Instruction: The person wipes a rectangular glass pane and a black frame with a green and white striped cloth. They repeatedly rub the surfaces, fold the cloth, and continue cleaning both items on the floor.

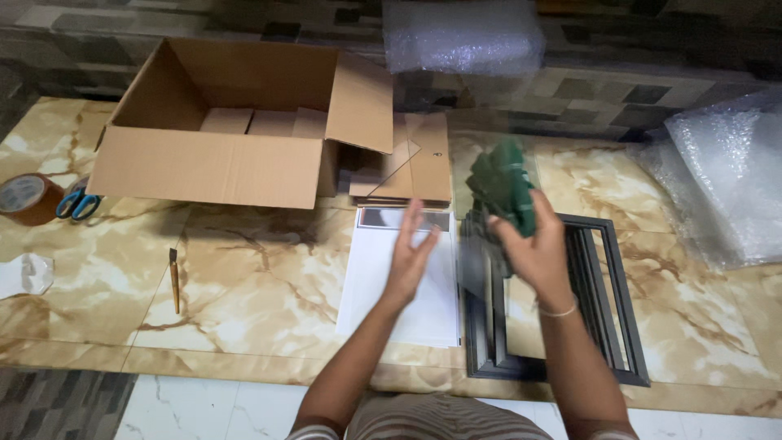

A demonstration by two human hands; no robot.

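My right hand (533,253) is shut on a crumpled green cloth (505,183), held above the top-left corner of two dark grey picture frames (607,310) that lie side by side on the marble floor. My left hand (411,253) is open, with straight, spread fingers. It hovers over a white sheet (383,285) lying left of the frames. The area between my hands is blurred, and I cannot tell whether a clear pane is there. A stack of brown backing boards (419,167) lies just beyond the white sheet.
An open cardboard box (204,167) stands at the back left. At the far left are a brown tape roll (24,200), blue-handled scissors (77,204) and crumpled white paper (24,273). A thin wooden-handled tool (174,281) lies on the floor. Bubble wrap (725,187) sits at the right and at the back (464,37).
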